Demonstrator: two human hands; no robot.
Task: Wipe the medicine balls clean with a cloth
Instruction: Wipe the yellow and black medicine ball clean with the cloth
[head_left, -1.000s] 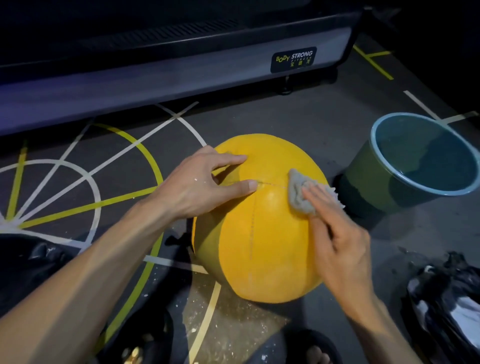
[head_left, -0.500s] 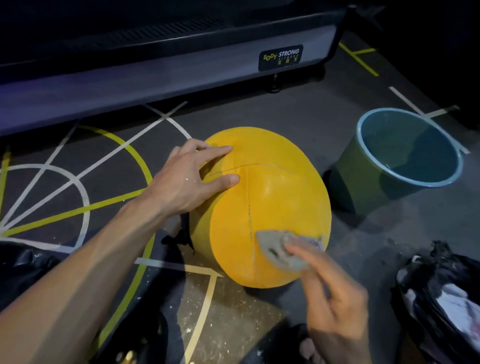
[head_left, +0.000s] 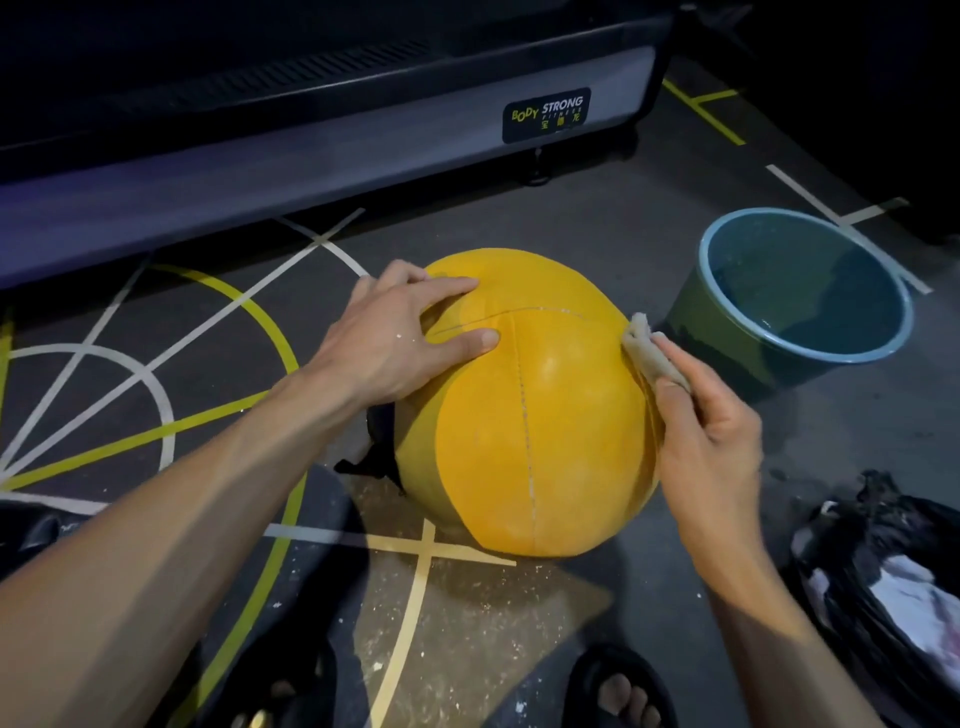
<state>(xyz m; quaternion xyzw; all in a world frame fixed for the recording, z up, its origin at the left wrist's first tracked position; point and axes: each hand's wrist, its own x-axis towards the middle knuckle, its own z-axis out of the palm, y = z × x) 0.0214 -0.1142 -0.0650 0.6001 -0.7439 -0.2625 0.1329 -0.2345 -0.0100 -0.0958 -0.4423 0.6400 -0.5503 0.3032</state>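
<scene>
A big yellow medicine ball (head_left: 540, 415) with stitched seams sits on the dark gym floor in the middle of the view. My left hand (head_left: 395, 343) rests on its upper left side with the fingers spread flat over the top seam. My right hand (head_left: 701, 436) is at the ball's right side and holds a small grey cloth (head_left: 647, 348) against the upper right edge of the ball. The ball's underside and far side are hidden.
A blue-rimmed green bucket (head_left: 727, 322) with water stands right of the ball. A black bag (head_left: 878, 582) lies at the lower right. A long machine base (head_left: 311, 156) with a logo runs across the back. My sandalled feet (head_left: 618, 691) are at the bottom.
My right hand swept the cloth from the ball's upper right down to its lower front, and has now come back up to the upper right edge. My left hand stayed on top.
</scene>
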